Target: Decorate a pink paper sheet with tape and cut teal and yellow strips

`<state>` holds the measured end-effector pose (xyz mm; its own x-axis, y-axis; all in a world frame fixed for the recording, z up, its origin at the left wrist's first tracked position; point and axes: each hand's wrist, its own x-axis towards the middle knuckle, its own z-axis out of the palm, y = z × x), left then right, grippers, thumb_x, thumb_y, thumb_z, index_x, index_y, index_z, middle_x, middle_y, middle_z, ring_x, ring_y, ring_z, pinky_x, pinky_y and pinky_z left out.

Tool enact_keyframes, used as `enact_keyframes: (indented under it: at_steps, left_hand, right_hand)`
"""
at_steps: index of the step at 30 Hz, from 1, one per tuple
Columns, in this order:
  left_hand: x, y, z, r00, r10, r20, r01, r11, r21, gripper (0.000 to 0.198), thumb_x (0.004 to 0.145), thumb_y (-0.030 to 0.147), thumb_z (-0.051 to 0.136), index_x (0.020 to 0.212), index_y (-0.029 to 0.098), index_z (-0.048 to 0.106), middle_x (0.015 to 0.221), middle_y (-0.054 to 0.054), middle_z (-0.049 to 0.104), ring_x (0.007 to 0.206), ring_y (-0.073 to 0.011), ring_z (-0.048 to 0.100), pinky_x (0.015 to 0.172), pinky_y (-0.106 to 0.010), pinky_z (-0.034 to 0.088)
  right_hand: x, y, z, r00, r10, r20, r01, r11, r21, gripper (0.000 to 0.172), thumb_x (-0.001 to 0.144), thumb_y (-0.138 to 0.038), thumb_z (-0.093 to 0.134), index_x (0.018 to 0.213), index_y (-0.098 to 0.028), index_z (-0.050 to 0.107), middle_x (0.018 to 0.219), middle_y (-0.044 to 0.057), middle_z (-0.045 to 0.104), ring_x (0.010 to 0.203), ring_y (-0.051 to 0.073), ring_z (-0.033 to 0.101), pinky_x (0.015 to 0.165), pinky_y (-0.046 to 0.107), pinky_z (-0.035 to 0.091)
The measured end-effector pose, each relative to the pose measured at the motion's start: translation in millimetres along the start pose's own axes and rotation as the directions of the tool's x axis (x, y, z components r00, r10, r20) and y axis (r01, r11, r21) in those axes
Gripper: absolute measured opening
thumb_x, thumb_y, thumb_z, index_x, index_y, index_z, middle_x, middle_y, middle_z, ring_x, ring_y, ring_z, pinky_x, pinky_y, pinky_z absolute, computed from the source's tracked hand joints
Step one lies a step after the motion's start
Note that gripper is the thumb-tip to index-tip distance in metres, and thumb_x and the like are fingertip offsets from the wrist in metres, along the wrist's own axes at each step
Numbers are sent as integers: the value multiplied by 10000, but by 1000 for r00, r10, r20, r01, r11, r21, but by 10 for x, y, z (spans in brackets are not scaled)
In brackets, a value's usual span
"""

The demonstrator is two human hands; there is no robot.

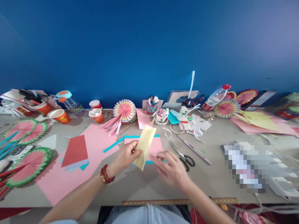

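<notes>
A strip of pale yellow paper (pixel 146 140), seemingly creased lengthwise, is pinched by my left hand (pixel 127 157) and tilts over the table. Just right of it is my right hand (pixel 170 166), apart from the strip, fingers stretched out and holding nothing. Beneath the hands lies a pink sheet (pixel 157 143) with blue strips along its top and bottom edges. Black-handled scissors (pixel 183 155) lie right of my right hand, with a slim grey knife-like tool (pixel 195 150) alongside. A narrow blue strip (pixel 114 144) rests left of the pink sheet.
A large pink sheet (pixel 67 183) with a red paper stack (pixel 76 151) lies left. Folded paper fans (pixel 32 165) crowd the far left; another fan (pixel 124 111) stands at the back. Paper cups (pixel 61 117), a pen pot (pixel 151 107) and a bottle (pixel 216 98) line the wall.
</notes>
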<state>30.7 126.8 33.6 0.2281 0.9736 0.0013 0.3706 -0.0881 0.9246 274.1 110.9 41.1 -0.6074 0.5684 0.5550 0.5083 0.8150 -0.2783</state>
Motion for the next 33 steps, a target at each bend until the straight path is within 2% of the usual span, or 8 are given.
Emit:
enact_keyframes:
  at_steps: [4, 8, 10, 13, 15, 18, 22, 33]
  left_hand:
    - [-210, 6, 65, 974, -53, 221, 68, 996, -63, 256, 902, 427, 623, 945, 176, 597, 723, 41, 537, 615, -100, 457, 534, -203, 331]
    - [-405, 8, 69, 901, -121, 417, 172, 981, -87, 368, 924, 462, 613, 1177, 198, 576, 666, 64, 521, 558, -96, 435, 507, -204, 314]
    - [-503, 2, 56, 933, -113, 341, 103, 994, 48, 336, 944, 440, 596, 1192, 214, 581, 720, 41, 575, 622, -122, 510, 564, -224, 386]
    - [-674, 4, 70, 984, 87, 153, -131, 942, 309, 240, 993, 371, 532, 1170, 216, 583, 1044, -54, 661, 965, -202, 604, 867, -332, 476]
    - [-799, 7, 119, 950, 244, 197, -307, 849, 431, 249, 987, 396, 552, 1144, 206, 586, 1152, -84, 639, 1090, -236, 566, 989, -394, 434]
    - [-959, -22, 233, 890, 274, 364, -442, 716, 541, 199, 985, 381, 566, 1070, 208, 617, 1078, -70, 646, 1043, -239, 564, 943, -394, 447]
    - [-1063, -119, 350, 917, 214, 336, -381, 718, 582, 240, 1035, 200, 415, 926, 189, 629, 937, -51, 634, 887, -197, 565, 812, -340, 455]
    - [-1110, -110, 475, 990, 138, -11, -110, 834, 540, 162, 1022, 219, 462, 925, 201, 590, 891, -23, 673, 863, -177, 615, 791, -336, 421]
  right_hand:
    - [-32, 88, -72, 995, -76, -58, 61, 971, -231, 323, 936, -141, 565, 1183, -314, 682, 1212, 38, 698, 1174, 231, 587, 1097, 464, 407]
    - [-188, 59, -44, 986, -167, -17, 164, 980, -115, 190, 952, -131, 574, 998, -253, 712, 977, -2, 750, 971, 177, 625, 989, 366, 473]
    - [-334, -11, -14, 989, -149, 14, 150, 985, -86, 165, 947, -128, 594, 997, -234, 710, 906, 1, 744, 885, 168, 618, 882, 332, 495]
    - [-560, -132, 45, 993, -93, 77, 99, 991, -86, 160, 950, -123, 591, 1023, -209, 705, 854, 12, 726, 814, 162, 606, 788, 321, 486]
    - [-677, -194, 99, 993, -66, 101, 76, 993, -93, 156, 955, -129, 581, 1026, -198, 703, 839, 17, 719, 796, 166, 602, 745, 320, 474]
    - [-782, -237, 169, 991, -34, 130, 45, 996, -82, 159, 964, -147, 565, 1018, -201, 704, 833, 20, 714, 807, 172, 610, 736, 321, 466]
    - [-826, -224, 165, 986, 49, 162, -47, 999, -15, 200, 974, -148, 526, 1006, -221, 710, 858, 29, 718, 833, 169, 630, 769, 316, 470]
    - [-772, -158, 74, 910, 346, 231, -381, 915, 133, 167, 994, -214, 514, 917, -214, 662, 884, 50, 709, 833, 188, 629, 780, 334, 475]
